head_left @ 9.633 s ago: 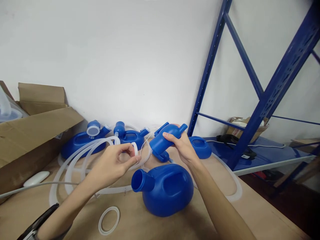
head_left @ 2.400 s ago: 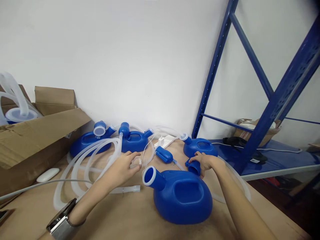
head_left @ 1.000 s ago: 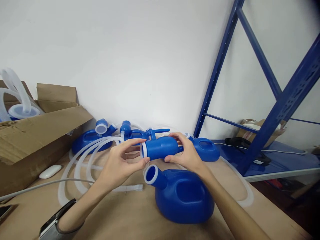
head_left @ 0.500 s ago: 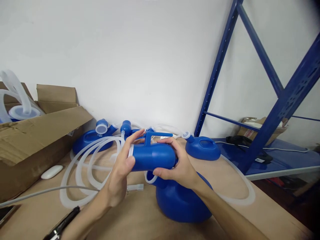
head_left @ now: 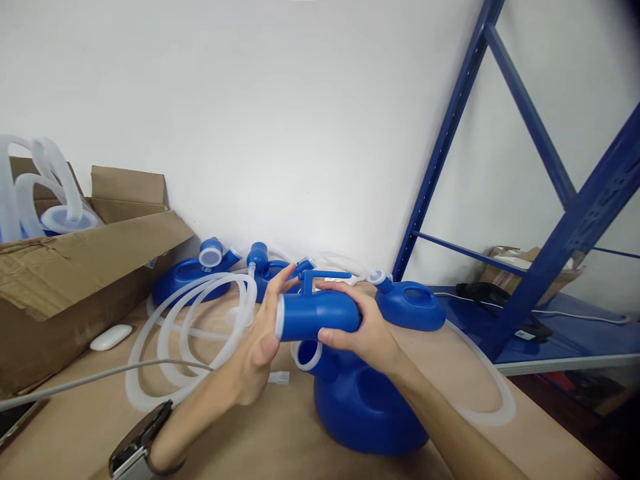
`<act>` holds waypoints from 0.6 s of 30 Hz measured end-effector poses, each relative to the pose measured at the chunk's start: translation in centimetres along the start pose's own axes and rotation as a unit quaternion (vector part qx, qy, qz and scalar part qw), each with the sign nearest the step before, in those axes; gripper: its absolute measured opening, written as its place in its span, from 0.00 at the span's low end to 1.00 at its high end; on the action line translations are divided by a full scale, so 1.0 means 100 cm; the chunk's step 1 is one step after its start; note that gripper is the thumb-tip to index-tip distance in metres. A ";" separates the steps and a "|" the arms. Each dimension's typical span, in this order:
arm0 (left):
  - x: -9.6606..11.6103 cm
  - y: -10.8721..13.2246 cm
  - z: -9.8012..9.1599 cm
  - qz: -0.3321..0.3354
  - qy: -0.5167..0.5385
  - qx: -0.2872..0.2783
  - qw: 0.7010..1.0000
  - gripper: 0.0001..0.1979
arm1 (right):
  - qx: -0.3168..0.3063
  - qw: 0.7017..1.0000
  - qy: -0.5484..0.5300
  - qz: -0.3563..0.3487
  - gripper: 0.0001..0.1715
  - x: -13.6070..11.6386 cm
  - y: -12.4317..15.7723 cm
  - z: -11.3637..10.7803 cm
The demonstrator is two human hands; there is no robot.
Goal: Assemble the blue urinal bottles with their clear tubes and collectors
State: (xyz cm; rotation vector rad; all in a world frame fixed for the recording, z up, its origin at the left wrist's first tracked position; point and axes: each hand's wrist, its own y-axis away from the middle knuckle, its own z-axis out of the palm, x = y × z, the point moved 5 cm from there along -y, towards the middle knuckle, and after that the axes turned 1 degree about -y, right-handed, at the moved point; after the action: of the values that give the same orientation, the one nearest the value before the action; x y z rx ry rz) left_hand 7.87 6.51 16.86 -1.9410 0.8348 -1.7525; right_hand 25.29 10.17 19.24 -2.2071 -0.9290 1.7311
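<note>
Head view: right grip (head_left: 371, 333) wrapped round the blue cup (head_left: 317, 315) at its domed end, left grip (head_left: 260, 350) against its white ring (head_left: 280, 319), hold unclear, above blue jug (head_left: 367, 417) on counter (head_left: 275, 437).

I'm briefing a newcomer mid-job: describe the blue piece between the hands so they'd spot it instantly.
On the tan table, find the big blue jug nearest the camera. Above its white-rimmed mouth, the left hand and right hand hold a blue cylinder. It alone is hand-held, with a bar-like handle along its top.
</note>
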 end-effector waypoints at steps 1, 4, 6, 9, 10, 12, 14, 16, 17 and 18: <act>-0.008 -0.003 0.000 -0.036 0.006 0.002 0.999 0.45 | -0.008 1.000 -0.020 0.018 0.37 0.008 -0.004 -0.001; -0.032 -0.010 -0.007 -0.151 0.037 0.067 0.986 0.39 | -0.010 0.995 -0.067 0.071 0.36 0.031 -0.014 -0.003; -0.046 -0.012 -0.013 -0.202 0.031 0.106 0.973 0.36 | -0.009 0.989 -0.081 0.122 0.36 0.043 -0.016 -0.003; -0.070 -0.011 -0.014 -0.257 -0.066 0.038 0.963 0.31 | -0.027 0.975 -0.097 0.196 0.39 0.057 -0.014 -0.005; -0.078 -0.009 -0.013 -0.268 -0.097 0.005 0.958 0.30 | -0.036 0.971 -0.099 0.214 0.40 0.061 -0.013 -0.007; -0.093 -0.004 -0.009 -0.279 -0.121 -0.035 0.952 0.30 | -0.050 0.965 -0.095 0.240 0.41 0.069 -0.012 -0.011; -0.106 0.002 -0.004 -0.285 -0.118 -0.050 0.950 0.32 | -0.050 0.964 -0.082 0.247 0.40 0.075 -0.012 -0.017; -0.116 0.007 0.001 -0.279 -0.122 -0.064 0.950 0.32 | -0.037 0.964 -0.077 0.250 0.39 0.079 -0.013 -0.022; -0.120 0.010 0.003 -0.270 -0.129 -0.072 0.951 0.31 | -0.032 0.964 -0.078 0.252 0.39 0.080 -0.013 -0.023; -0.123 0.013 0.005 -0.262 -0.134 -0.082 0.952 0.29 | -0.030 0.964 -0.078 0.253 0.40 0.081 -0.013 -0.023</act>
State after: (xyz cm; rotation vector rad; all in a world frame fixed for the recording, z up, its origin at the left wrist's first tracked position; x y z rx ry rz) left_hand 7.71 13.66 6.72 -2.6215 0.3996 -1.6592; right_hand 27.98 16.40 14.03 -2.5384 -0.4653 2.1384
